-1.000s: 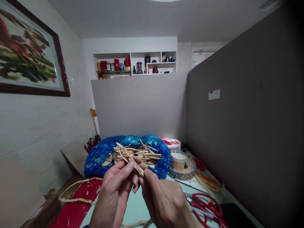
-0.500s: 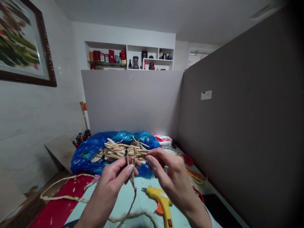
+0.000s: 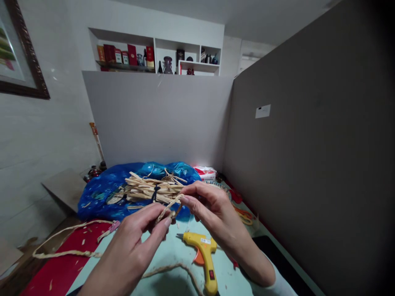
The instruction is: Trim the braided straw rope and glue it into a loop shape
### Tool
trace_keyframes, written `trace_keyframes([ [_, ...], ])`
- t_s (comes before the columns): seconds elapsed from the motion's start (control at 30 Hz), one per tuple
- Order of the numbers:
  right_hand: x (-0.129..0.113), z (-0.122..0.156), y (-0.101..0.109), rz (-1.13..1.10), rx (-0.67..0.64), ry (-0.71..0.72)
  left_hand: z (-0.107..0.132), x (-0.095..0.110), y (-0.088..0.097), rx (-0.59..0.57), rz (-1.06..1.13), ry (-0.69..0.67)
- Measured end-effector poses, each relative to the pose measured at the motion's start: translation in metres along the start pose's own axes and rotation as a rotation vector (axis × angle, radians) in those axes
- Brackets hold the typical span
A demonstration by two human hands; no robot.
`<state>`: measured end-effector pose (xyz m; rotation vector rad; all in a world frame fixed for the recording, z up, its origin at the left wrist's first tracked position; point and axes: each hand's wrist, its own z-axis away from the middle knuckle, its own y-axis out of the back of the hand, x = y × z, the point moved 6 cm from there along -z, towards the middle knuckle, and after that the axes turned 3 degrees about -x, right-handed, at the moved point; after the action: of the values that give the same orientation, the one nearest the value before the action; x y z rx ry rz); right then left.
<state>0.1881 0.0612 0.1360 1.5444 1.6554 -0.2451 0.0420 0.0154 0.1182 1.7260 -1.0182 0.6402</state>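
Observation:
My left hand [image 3: 135,242] pinches a twisted straw-coloured cord [image 3: 168,207] between thumb and fingers. A small loop of it slants up to the right, where the thumb and forefinger of my right hand [image 3: 216,216] close on its tip. Part of the cord is hidden behind my left fingers. A further length of twisted cord [image 3: 173,267] curves over the table below my hands. Just under my right hand, a yellow glue gun [image 3: 200,244] with an orange trigger lies on the pale green tabletop [image 3: 168,246].
Behind my hands, a bundle of dry straw strips [image 3: 148,191] tied with a dark band rests on a blue plastic bag [image 3: 98,187]. Another cord [image 3: 74,253] loops over a red cloth [image 3: 46,267] at left. Grey partitions [image 3: 160,119] stand behind and to the right.
My right hand, apart from the cord before, now pinches the loop's tip. The loop has tipped from upright toward the right. The view has turned slightly right and down.

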Motion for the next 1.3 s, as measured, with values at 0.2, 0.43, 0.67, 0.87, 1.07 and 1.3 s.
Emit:
trace_keyframes([
  [0.2, -0.001, 0.000, 0.000, -0.002, 0.030, 0.093, 0.000, -0.010, -0.008, -0.081, 0.252, 0.145],
  [0.43, -0.003, 0.000, -0.004, -0.046, 0.067, 0.164, -0.004, -0.024, -0.017, -0.215, 0.575, 0.239],
  [0.67, 0.011, -0.001, -0.017, -0.430, -0.031, 0.059, -0.007, -0.021, -0.004, -0.044, 0.155, 0.077],
  [0.87, 0.031, -0.005, -0.029, -0.788, 0.002, -0.068, 0.001, -0.007, 0.006, 0.064, -0.225, -0.090],
  [1.07, 0.047, -0.002, -0.055, -1.133, -0.146, -0.323, 0.003, -0.002, 0.017, 0.218, -0.447, -0.204],
  [1.3, 0.037, 0.009, -0.066, -0.837, -0.213, -0.389, 0.006, 0.003, 0.026, 0.379, -0.758, -0.302],
])
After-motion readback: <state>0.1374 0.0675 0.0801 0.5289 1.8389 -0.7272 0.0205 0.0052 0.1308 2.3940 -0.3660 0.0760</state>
